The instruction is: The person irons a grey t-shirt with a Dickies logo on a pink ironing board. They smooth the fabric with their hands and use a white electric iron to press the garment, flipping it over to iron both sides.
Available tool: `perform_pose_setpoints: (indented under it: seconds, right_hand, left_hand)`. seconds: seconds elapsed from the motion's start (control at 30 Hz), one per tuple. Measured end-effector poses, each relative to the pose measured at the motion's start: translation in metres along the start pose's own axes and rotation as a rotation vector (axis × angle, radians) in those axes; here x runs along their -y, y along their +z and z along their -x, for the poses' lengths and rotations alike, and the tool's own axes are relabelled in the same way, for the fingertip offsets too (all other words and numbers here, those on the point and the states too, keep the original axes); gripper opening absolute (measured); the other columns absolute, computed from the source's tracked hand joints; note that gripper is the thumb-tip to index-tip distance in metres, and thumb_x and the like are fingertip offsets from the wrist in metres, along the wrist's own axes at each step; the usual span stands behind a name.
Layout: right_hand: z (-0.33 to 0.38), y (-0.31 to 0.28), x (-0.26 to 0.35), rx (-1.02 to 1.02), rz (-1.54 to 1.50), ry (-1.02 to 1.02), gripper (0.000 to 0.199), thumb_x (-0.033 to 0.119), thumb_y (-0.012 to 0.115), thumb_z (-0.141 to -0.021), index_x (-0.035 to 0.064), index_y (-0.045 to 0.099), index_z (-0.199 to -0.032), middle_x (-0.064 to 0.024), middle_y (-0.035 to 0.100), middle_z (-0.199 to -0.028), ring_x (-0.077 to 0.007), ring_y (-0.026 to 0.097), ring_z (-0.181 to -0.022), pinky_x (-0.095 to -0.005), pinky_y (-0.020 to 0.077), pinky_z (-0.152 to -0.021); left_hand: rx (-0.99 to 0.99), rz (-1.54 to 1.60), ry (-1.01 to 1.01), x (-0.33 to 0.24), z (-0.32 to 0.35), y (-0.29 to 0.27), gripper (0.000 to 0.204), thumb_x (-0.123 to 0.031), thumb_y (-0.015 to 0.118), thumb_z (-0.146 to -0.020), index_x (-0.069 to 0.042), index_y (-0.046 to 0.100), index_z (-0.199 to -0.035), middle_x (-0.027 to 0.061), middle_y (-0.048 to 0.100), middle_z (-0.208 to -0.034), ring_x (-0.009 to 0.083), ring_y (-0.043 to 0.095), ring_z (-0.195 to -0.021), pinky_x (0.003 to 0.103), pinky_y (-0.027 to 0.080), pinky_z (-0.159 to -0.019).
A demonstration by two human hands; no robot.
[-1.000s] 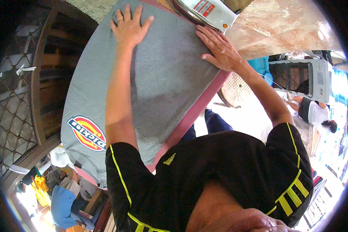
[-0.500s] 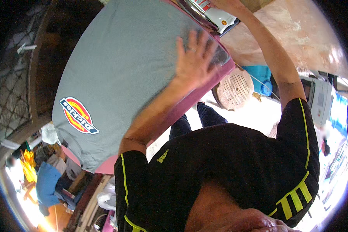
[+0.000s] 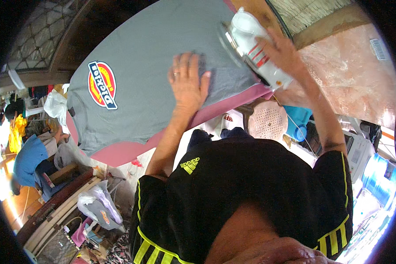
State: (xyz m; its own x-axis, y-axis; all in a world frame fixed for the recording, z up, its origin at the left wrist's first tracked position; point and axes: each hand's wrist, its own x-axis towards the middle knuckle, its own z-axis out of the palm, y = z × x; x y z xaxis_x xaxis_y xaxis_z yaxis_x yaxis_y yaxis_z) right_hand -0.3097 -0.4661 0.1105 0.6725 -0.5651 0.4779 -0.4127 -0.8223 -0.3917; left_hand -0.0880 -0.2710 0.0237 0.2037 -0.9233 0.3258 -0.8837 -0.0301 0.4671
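Note:
A grey T-shirt with a red, yellow and dark blue printed badge lies spread over a pink-covered ironing board. My left hand rests palm down on the middle of the shirt, fingers stretched out, a ring on one of them. At the board's right end, my right hand grips a white clothes iron with red markings. The iron is tipped so that its metal soleplate edge faces the shirt. Motion blurs it, and I cannot tell whether it touches the cloth.
Below the board's right end stands a round perforated stool beside a blue jug. A plastic-covered surface lies to the right. At the left, another person in a blue shirt bends over. A bag with folded clothing sits at lower left.
The iron has come from the top edge down and left over the shirt's right end, in my right hand. My left hand has moved left and now lies flat. The view has shifted.

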Motion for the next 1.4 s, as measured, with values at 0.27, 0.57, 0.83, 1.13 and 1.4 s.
perform_pose_setpoints:
  seconds: [0.27,0.57,0.83,1.13,1.4]
  right_hand:
    - [-0.024,0.083,0.08,0.093,-0.115,-0.032,0.039,0.034,0.063,-0.095,-0.0001,0.054,-0.111,-0.026,0.066,-0.086,-0.0467,0.065,-0.076,-0.0539,0.0503,-0.069]
    - [-0.216,0.155,0.042,0.14,-0.01,0.039,0.035,0.029,0.057,-0.096,-0.003,0.059,-0.11,-0.0227,0.066,-0.074,-0.0371,0.067,-0.062,-0.0481,0.0521,-0.061]
    - [-0.074,0.075,0.074,0.445,0.135,-0.151,0.034,0.035,0.06,-0.097,0.0043,0.051,-0.11,-0.0271,0.064,-0.087,-0.0458,0.064,-0.077,-0.0532,0.049,-0.067]
    - [-0.076,0.048,-0.038,0.231,0.218,-0.144,0.036,0.03,0.061,-0.096,0.0031,0.053,-0.119,-0.0245,0.066,-0.079,-0.0453,0.065,-0.073,-0.0524,0.0517,-0.065]
    - [-0.211,0.075,-0.092,0.027,0.138,0.05,0.042,0.029,0.055,-0.096,-0.0065,0.054,-0.118,-0.0349,0.065,-0.096,-0.0481,0.064,-0.094,-0.053,0.0503,-0.082]
  left_hand:
    - [0.076,-0.334,-0.307,0.028,0.071,-0.027,0.08,-0.056,0.054,-0.092,-0.005,0.035,-0.151,0.0246,0.017,-0.161,0.049,0.012,-0.148,0.067,0.013,-0.113]
    - [0.024,-0.35,-0.358,0.032,0.1,-0.039,0.079,-0.059,0.052,-0.092,-0.011,0.036,-0.153,0.0223,0.017,-0.162,0.0468,0.011,-0.149,0.067,0.011,-0.113]
    - [-0.028,-0.34,-0.408,0.028,0.099,-0.035,0.081,-0.055,0.057,-0.088,-0.005,0.039,-0.149,0.0235,0.021,-0.16,0.047,0.013,-0.148,0.068,0.011,-0.112]
    - [0.103,-0.149,-0.133,-0.054,0.041,0.042,0.085,-0.059,0.06,-0.086,-0.007,0.038,-0.149,0.0222,0.019,-0.161,0.0467,0.014,-0.148,0.069,0.012,-0.113]
    - [0.175,-0.084,0.062,-0.088,0.034,0.067,0.067,-0.048,0.062,-0.089,-0.028,0.041,-0.149,0.0083,0.02,-0.163,0.0411,0.015,-0.15,0.068,0.016,-0.113]
